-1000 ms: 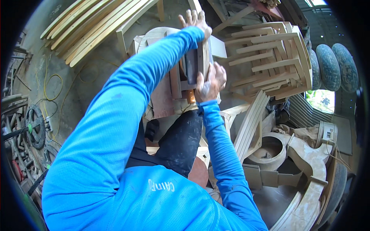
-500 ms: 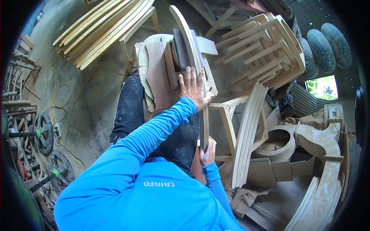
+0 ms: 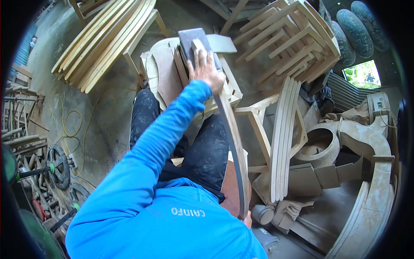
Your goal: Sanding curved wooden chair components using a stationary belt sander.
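A long curved wooden slat [image 3: 236,149] runs from a grey flat slab [image 3: 186,39] on the wooden stand down past my right thigh. My left hand [image 3: 207,73] lies over its far end, fingers stretched and slightly parted, pressing it onto the slab. A pale tip of the slat shows beyond the fingertips. At the near end my right hand [image 3: 247,219] is closed around the slat, mostly hidden by the slat and my blue top. Behind the slab, the stand [image 3: 235,93] carries brown and pale padded pieces [image 3: 166,80].
Curved slats [image 3: 105,41] are stacked at the far left, with wooden frames [image 3: 297,43] far right. More pale slats [image 3: 284,138] lean on a frame at right, near a dusty machine [image 3: 375,138]. A yellow cord [image 3: 64,114] trails on the floor at left.
The slat has slid toward me, its far tip now over the grey slab. My right hand has moved down and back with it. My left hand has shifted farther out and left.
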Demonstrator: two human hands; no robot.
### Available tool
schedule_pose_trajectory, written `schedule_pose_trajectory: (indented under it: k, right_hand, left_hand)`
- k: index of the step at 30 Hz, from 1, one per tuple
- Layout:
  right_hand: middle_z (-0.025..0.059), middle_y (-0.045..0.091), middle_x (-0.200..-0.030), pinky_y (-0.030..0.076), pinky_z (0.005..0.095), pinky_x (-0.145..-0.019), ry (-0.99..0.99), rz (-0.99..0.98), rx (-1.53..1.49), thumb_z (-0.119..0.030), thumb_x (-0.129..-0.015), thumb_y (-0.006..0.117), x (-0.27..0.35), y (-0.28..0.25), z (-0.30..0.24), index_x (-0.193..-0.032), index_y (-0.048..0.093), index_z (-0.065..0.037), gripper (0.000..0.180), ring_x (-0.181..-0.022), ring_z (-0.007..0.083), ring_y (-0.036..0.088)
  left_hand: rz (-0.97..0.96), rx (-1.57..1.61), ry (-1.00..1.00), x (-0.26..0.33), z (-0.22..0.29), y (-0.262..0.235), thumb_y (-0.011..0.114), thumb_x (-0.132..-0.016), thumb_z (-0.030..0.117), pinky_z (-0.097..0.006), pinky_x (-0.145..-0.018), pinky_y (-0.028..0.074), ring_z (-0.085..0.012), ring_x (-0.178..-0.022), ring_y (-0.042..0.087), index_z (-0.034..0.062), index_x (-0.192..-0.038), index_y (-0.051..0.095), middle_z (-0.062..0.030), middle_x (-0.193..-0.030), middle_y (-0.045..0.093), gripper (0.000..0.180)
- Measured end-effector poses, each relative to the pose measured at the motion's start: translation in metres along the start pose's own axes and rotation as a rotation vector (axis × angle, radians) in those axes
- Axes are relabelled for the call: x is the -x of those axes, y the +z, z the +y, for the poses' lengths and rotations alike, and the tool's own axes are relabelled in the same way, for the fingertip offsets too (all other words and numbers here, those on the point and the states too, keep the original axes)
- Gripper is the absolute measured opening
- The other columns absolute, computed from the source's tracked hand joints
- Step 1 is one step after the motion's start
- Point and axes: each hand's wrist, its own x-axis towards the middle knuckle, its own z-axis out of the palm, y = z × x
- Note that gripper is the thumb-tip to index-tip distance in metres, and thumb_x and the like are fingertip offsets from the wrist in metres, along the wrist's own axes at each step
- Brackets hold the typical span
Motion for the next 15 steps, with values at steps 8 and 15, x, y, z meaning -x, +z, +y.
schedule_pose_trajectory:
  k: [8,15]
  right_hand:
    - [0.0287,0.066,-0.112,0.052,0.0484,-0.088,-0.151,-0.052,0.071,0.0,-0.084,0.066,-0.043,-0.002,-0.044,-0.134,0.05,-0.006,0.053,-0.107,0.0504,0.064]
    - [0.0289,0.066,-0.109,0.052,0.0491,-0.087,0.074,-0.048,0.183,-0.002,-0.087,0.065,-0.035,0.003,-0.064,-0.134,0.049,-0.005,0.05,-0.106,0.0515,0.064]
  left_hand:
    - [0.057,-0.033,0.017,-0.065,-0.02,-0.001,0.055,-0.084,0.042,-0.051,-0.128,0.002,-0.0341,-0.159,0.004,0.0015,-0.16,0.026,-0.0226,-0.169,0.012,0.091]
    - [-0.008,-0.06,0.051,-0.067,0.007,-0.004,0.056,-0.081,0.042,-0.055,-0.127,0.002,-0.0378,-0.158,0.006,0.0008,-0.159,0.029,-0.0237,-0.168,0.013,0.092]
